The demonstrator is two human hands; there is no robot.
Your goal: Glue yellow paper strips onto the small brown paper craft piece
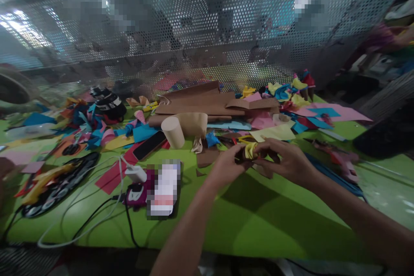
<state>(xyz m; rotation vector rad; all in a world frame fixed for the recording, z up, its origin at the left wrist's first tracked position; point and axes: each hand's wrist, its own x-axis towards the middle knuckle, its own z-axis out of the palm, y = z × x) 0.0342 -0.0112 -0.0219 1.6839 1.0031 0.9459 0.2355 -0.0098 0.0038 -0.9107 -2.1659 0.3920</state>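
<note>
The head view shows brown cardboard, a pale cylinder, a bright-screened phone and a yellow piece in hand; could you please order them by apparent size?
Brown cardboard
Bright-screened phone, nearer the camera
Pale cylinder
Yellow piece, partly hidden

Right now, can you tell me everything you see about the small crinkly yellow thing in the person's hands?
The small crinkly yellow piece looks like paper, though blur makes that unsure. It is bunched into curved folds. The bare left hand and bare right hand hold it between their fingers, which hide parts of its edges. It is raised above the smooth green tabletop.
</note>
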